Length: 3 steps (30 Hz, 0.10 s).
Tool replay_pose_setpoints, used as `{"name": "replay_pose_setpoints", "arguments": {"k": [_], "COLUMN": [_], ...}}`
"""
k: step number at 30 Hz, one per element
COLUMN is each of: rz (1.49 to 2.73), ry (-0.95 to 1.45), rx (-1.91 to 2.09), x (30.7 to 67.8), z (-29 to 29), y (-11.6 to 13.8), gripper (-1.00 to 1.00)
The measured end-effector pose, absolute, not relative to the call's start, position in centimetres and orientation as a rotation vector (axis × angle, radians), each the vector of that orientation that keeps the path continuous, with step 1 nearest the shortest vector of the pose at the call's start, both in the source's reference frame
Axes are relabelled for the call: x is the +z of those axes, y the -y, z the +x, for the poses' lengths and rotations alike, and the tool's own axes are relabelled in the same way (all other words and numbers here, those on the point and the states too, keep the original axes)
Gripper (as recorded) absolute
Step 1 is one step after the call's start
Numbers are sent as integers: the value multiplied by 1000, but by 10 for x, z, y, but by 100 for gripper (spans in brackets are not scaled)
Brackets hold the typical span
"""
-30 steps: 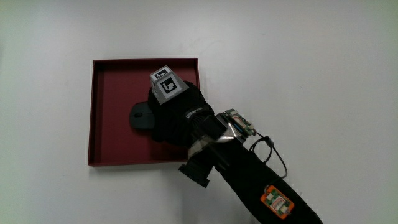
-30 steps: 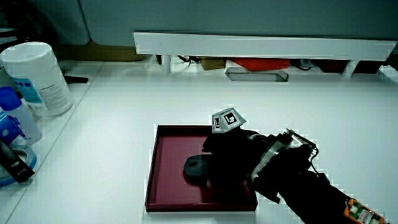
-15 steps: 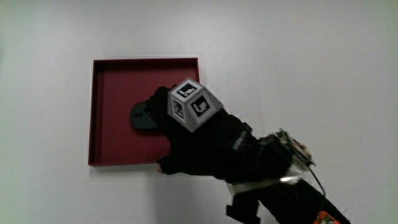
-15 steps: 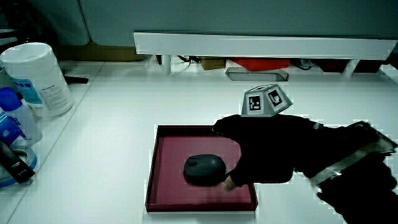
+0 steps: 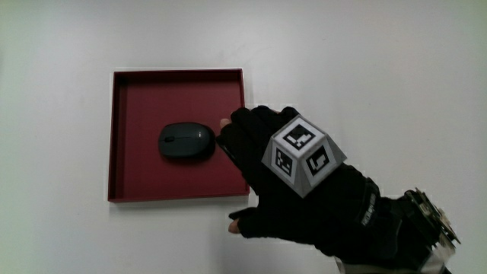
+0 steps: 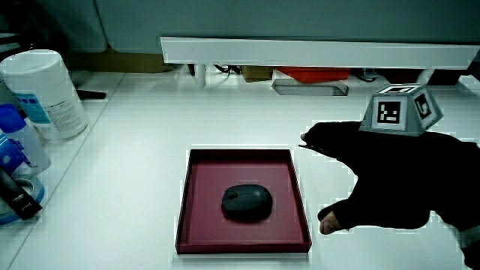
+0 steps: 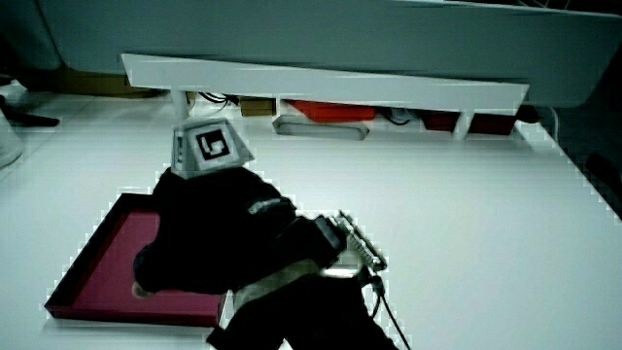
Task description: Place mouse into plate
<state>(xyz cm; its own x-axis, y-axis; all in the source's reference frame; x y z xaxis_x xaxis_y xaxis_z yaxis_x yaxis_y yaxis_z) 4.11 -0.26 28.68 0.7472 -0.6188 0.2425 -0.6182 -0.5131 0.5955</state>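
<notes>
dark mouse (image 6: 246, 202) lying in maroon plate (image 6: 196, 232), gloved hands (image 6: 390, 184) beside plate, fingers relaxed, empty

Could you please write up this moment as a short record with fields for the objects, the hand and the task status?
mouse: dark, lying flat near the middle of the plate, untouched
plate: square dark red tray with a low rim, on the white table
hand: black glove, fingers spread, holding nothing, beside the plate's edge with fingertips over its rim
other items: white wipes canister near the table's edge
task status: mouse is in the plate
</notes>
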Motion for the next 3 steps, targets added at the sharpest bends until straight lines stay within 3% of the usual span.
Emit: {"name": "replay_pose_setpoints", "arguments": {"k": [3], "rz": [2257], "ry": [930], "rx": [-17], "x": [284], "z": [42], "y": [-2], "gripper": [-100]}}
